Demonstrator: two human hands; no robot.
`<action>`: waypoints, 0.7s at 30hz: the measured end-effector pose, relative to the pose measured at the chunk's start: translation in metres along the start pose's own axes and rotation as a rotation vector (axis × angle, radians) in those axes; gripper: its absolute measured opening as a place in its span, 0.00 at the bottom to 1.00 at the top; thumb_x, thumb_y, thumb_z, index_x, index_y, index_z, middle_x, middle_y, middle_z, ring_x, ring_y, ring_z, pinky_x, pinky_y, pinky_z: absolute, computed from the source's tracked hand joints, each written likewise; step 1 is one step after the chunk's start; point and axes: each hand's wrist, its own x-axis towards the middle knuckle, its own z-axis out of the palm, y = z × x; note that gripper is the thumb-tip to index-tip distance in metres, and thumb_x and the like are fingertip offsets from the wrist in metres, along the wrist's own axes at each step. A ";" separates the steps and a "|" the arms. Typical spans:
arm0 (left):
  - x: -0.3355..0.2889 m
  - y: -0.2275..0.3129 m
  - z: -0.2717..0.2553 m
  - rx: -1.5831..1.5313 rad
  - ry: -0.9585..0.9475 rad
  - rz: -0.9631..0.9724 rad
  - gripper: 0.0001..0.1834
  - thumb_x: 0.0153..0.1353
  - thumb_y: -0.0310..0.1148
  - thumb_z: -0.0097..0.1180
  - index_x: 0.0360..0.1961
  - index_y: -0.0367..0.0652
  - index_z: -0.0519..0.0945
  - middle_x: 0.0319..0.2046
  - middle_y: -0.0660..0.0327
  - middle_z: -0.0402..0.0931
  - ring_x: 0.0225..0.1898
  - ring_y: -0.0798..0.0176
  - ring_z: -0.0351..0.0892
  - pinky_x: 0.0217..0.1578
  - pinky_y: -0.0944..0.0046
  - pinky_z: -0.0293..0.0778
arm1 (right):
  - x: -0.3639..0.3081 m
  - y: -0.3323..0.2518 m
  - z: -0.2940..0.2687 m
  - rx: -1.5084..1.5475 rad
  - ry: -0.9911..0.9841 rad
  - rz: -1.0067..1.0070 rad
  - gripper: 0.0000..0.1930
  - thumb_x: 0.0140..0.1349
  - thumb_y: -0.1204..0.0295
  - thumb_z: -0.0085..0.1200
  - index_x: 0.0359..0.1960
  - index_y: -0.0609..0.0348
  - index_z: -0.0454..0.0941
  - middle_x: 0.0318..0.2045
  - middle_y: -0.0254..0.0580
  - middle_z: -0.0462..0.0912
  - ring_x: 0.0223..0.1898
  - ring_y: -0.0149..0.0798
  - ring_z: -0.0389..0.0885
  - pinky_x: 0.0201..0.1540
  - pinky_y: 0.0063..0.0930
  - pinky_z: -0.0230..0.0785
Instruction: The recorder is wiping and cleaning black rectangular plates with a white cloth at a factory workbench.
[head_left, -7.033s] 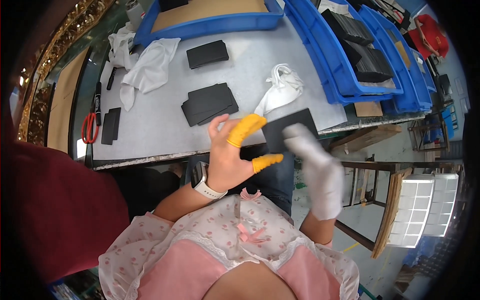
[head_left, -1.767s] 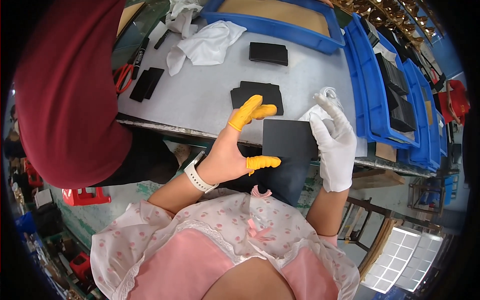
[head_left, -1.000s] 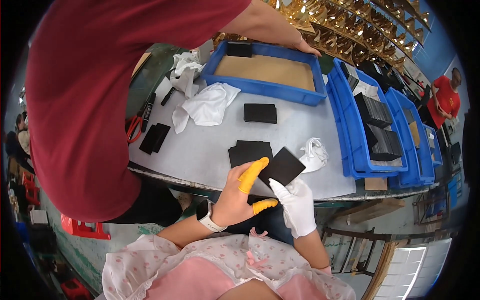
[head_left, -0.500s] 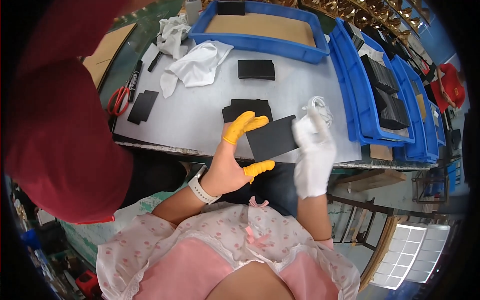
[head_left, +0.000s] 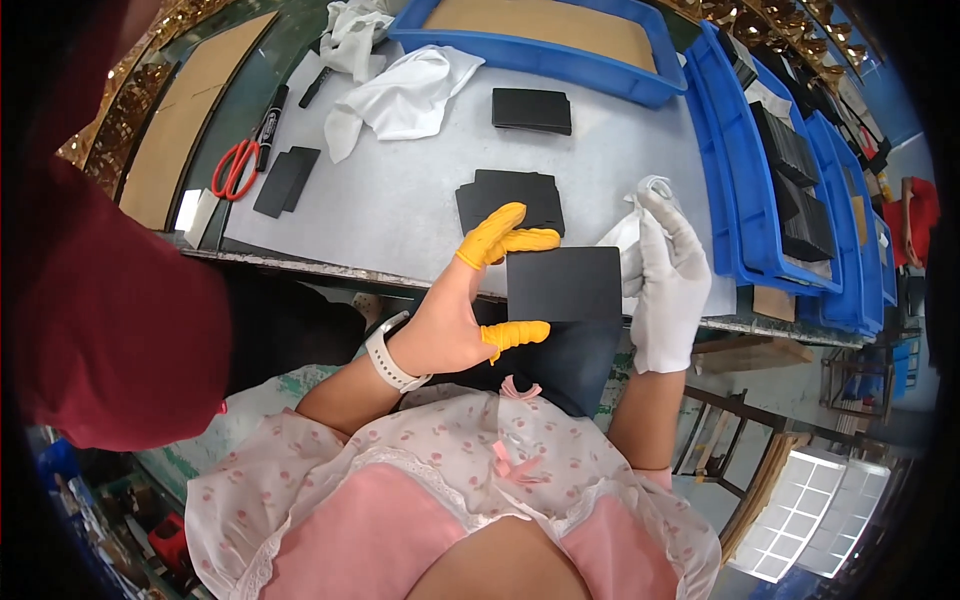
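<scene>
My left hand [head_left: 450,325] pinches a black card [head_left: 570,285] by its edges; my gloved right hand [head_left: 668,300], loosely spread, is just beside it. 2 black stacks [head_left: 515,190] lie on the bench [head_left: 250,107].

At the left of the worktop [head_left: 350,205], red-handled scissors [head_left: 236,168] lie just beside a black marker [head_left: 270,128]. Farther left is a brown board [head_left: 190,115]. A crumpled white cloth [head_left: 412,95] lies toward the far side, with a greyish-white cloth [head_left: 352,40] just beyond it. At the far edge of view, a blue tray [head_left: 540,66] holds a brown sheet [head_left: 545,25]. A person in dark red [head_left: 130,330] is at the near left; another person in red [head_left: 918,222] appears far right. Bright gridded panes [head_left: 795,515] show at the near right.
</scene>
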 end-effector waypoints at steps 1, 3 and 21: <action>0.000 0.000 -0.002 -0.027 -0.018 -0.022 0.60 0.55 0.28 0.80 0.82 0.42 0.51 0.70 0.49 0.73 0.73 0.53 0.69 0.76 0.50 0.54 | 0.002 0.005 -0.001 -0.001 0.021 -0.043 0.16 0.77 0.72 0.57 0.63 0.64 0.82 0.29 0.27 0.81 0.24 0.16 0.71 0.25 0.13 0.59; -0.002 -0.005 -0.004 -0.014 -0.011 -0.034 0.60 0.56 0.28 0.79 0.83 0.43 0.50 0.70 0.50 0.73 0.73 0.54 0.69 0.75 0.51 0.55 | 0.005 0.009 -0.001 -0.001 0.036 -0.083 0.16 0.77 0.71 0.56 0.62 0.64 0.82 0.26 0.24 0.79 0.20 0.15 0.66 0.23 0.12 0.52; 0.000 -0.018 -0.034 0.389 0.165 -0.032 0.61 0.47 0.33 0.85 0.80 0.44 0.60 0.63 0.57 0.80 0.62 0.54 0.73 0.68 0.52 0.65 | 0.019 0.028 0.022 -0.108 -0.145 -0.153 0.26 0.71 0.78 0.64 0.70 0.64 0.76 0.30 0.25 0.79 0.31 0.19 0.75 0.36 0.15 0.69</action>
